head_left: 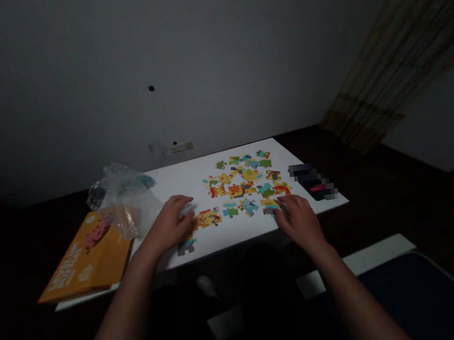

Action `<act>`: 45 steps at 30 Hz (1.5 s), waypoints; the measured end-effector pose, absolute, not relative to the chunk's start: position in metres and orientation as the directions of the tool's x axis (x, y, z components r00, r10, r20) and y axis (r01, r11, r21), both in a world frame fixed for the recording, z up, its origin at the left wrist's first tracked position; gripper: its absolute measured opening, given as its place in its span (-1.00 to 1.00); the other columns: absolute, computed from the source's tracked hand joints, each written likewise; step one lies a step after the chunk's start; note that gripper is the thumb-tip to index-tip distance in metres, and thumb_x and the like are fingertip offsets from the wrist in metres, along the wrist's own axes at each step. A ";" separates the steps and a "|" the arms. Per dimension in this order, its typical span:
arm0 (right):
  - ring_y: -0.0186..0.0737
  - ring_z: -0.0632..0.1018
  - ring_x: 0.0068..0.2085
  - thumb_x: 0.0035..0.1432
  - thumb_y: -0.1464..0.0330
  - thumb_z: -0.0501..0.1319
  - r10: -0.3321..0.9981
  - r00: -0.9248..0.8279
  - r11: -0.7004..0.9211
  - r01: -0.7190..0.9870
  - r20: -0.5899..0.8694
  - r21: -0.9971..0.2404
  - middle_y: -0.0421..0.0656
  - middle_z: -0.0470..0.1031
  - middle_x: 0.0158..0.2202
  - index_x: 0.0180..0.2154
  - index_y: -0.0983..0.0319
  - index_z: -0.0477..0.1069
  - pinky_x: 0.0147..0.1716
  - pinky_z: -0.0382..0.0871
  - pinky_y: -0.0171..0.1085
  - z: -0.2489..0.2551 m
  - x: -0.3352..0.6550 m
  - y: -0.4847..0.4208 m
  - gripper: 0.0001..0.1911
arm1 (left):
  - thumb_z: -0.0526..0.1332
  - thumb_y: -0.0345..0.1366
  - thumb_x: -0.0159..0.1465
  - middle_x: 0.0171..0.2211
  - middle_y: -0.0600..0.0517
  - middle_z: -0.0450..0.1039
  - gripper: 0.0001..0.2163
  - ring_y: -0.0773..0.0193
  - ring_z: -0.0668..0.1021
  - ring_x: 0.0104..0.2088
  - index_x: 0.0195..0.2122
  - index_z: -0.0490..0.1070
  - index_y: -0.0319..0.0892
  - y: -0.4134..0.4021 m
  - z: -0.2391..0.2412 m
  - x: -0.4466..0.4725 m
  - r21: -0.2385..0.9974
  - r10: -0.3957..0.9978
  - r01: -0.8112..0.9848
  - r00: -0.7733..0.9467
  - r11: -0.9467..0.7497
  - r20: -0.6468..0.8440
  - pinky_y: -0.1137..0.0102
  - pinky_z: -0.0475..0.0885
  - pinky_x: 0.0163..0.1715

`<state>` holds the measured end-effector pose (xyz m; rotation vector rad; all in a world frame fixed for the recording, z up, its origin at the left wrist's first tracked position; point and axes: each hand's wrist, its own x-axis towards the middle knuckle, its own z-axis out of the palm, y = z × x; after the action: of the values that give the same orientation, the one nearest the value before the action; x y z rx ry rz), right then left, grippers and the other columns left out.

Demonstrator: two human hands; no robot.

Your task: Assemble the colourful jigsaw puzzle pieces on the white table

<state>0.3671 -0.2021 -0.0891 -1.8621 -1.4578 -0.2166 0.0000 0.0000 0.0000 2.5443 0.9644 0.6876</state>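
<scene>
Loose jigsaw puzzle pieces lie scattered over the white table. My left hand [173, 223] is held low at the table's left part, fingers stretched and apart. Beside its thumb is an orange and yellow puzzle piece [209, 218], and a grey and orange piece [185, 247] lies just below the hand. At the right, my right hand [300, 219] has its thumb and forefinger at the right edge of a yellow and grey puzzle piece [270, 204], gripping it there. Between the hands lie a teal piece [230, 210] and a light blue piece [248, 207].
Crumpled clear plastic bags [125, 199] and an orange printed package [92, 252] cover the white table's [179, 181] left end. Further puzzle pieces [248, 175] lie toward the back. A dark, partly blurred object [314, 184] sits at the right edge. A wall stands behind.
</scene>
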 end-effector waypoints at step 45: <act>-0.14 0.54 -0.37 0.27 -0.05 0.44 0.978 0.204 -0.060 0.509 0.053 -0.858 -0.15 0.61 -0.36 -0.19 0.15 0.68 -0.38 0.41 -0.18 -0.036 0.469 0.009 -0.60 | 0.40 0.07 0.40 0.35 -0.18 0.58 -0.58 -0.22 0.54 0.37 0.16 0.63 -0.05 0.143 -0.085 0.070 0.441 0.655 0.520 0.715 -0.731 0.243 -0.22 0.43 0.44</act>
<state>0.4694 0.0087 -0.0364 -1.6862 -1.4135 0.7447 0.0701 0.1427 -0.0852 2.5800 0.9158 0.5535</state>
